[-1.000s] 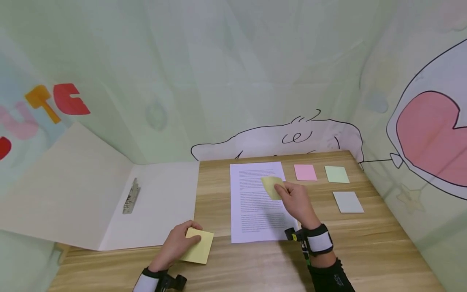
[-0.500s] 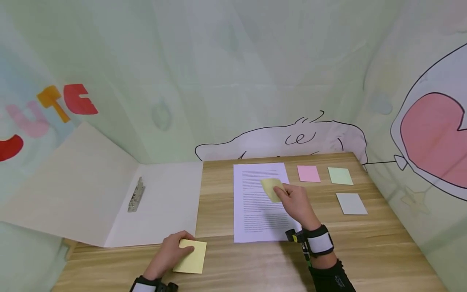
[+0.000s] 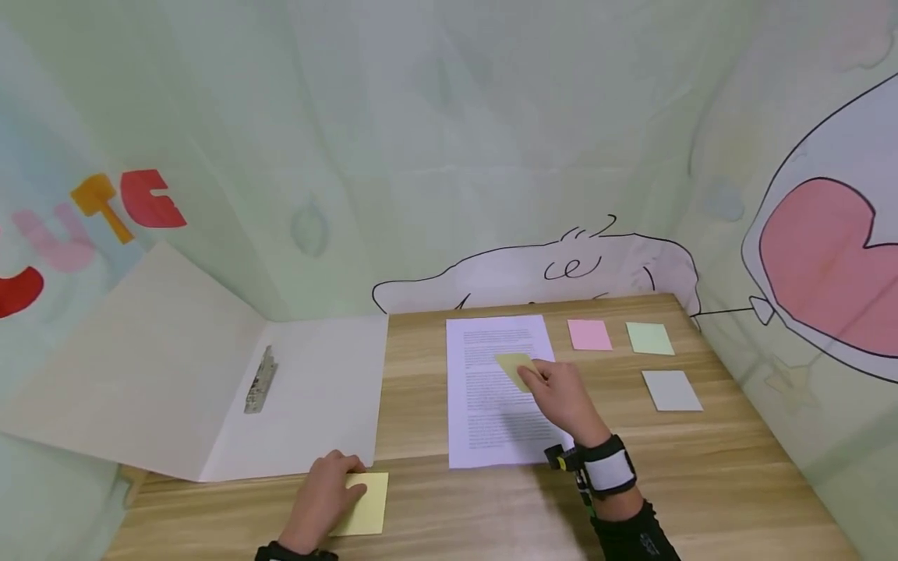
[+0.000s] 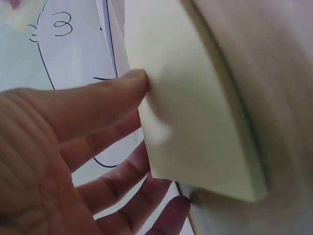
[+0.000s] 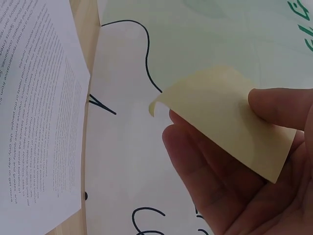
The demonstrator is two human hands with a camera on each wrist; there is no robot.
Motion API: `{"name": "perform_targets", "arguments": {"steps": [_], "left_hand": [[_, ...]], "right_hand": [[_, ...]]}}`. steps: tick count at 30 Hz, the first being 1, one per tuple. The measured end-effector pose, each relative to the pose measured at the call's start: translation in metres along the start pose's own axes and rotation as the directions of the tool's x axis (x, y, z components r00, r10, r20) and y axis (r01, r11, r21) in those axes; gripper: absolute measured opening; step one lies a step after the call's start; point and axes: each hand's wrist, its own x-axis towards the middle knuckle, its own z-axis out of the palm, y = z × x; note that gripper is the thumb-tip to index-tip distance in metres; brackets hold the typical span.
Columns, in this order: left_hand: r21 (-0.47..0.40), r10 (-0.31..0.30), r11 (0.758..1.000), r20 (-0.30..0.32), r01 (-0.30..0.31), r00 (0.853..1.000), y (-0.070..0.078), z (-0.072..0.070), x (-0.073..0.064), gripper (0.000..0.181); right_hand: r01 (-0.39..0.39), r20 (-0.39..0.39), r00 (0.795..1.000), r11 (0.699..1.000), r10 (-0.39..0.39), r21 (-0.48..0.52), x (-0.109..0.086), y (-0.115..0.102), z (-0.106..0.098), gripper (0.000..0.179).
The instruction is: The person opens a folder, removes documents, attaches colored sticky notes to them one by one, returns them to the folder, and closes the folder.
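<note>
My right hand (image 3: 567, 397) is raised over the printed sheet (image 3: 491, 436), pinching a single yellow sticky note (image 5: 230, 112) between thumb and fingers. One corner of that note curls over in the right wrist view. At the front of the table, my left hand (image 3: 319, 499) holds a thick yellow sticky note pad (image 4: 186, 107). Its thumb lies along the pad's near edge while the other fingers reach beneath, partly hidden. In the head view the pad is low, close to the tabletop and just in front of the open folder (image 3: 323, 405).
The folder's cover (image 3: 140, 366) stands tilted up at the left, with a metal clip (image 3: 261, 380) near its spine. Pink (image 3: 589, 335), green (image 3: 649, 338) and white (image 3: 672, 390) note pads lie at the right. Printed cloth (image 3: 449, 156) encloses the wooden table.
My left hand has moved down and slightly left with the yellow pad, toward the table's front. The right hand has dipped a little, and its note is now seen more edge-on.
</note>
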Motion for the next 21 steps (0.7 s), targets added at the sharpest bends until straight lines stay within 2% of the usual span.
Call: {"name": "perform_targets", "arguments": {"steps": [3, 8, 10, 12, 15, 18, 21], "left_hand": [[0.015, 0.017, 1.000, -0.010, -0.017, 1.000, 0.001, 0.000, -0.002, 0.015], [0.032, 0.011, 0.999, -0.023, -0.011, 1.000, 0.001, 0.001, -0.006, 0.014], [0.030, 0.010, 0.999, -0.020, -0.010, 1.000, 0.001, 0.002, -0.005, 0.014], [0.023, 0.012, 1.000, -0.013, -0.012, 1.000, 0.001, 0.001, -0.004, 0.013], [0.020, 0.008, 1.000, 0.004, -0.008, 1.000, 0.003, -0.006, 0.000, 0.009], [0.019, -0.007, 1.000, 0.032, 0.007, 0.999, 0.012, -0.017, 0.009, 0.004], [0.005, 0.000, 1.000, 0.079, -0.001, 0.997, 0.027, -0.026, 0.024, 0.007]], "right_hand": [[0.002, 0.002, 1.000, 1.000, -0.002, 0.003, 0.000, -0.001, 0.002, 0.046], [-0.005, 0.017, 1.000, 1.000, 0.005, -0.019, -0.004, 0.000, 0.002, 0.046], [0.027, 0.030, 0.999, 0.998, -0.026, -0.056, -0.006, 0.002, 0.002, 0.045], [0.080, 0.042, 0.996, 0.990, -0.076, -0.120, -0.005, 0.004, 0.003, 0.035], [0.200, 0.070, 0.980, 0.950, -0.188, -0.242, 0.000, 0.007, 0.003, 0.010], [0.273, 0.115, 0.962, 0.894, -0.248, -0.356, 0.008, 0.008, 0.005, 0.017], [0.308, 0.170, 0.951, 0.844, -0.259, -0.439, 0.019, 0.007, 0.008, 0.019]]}}
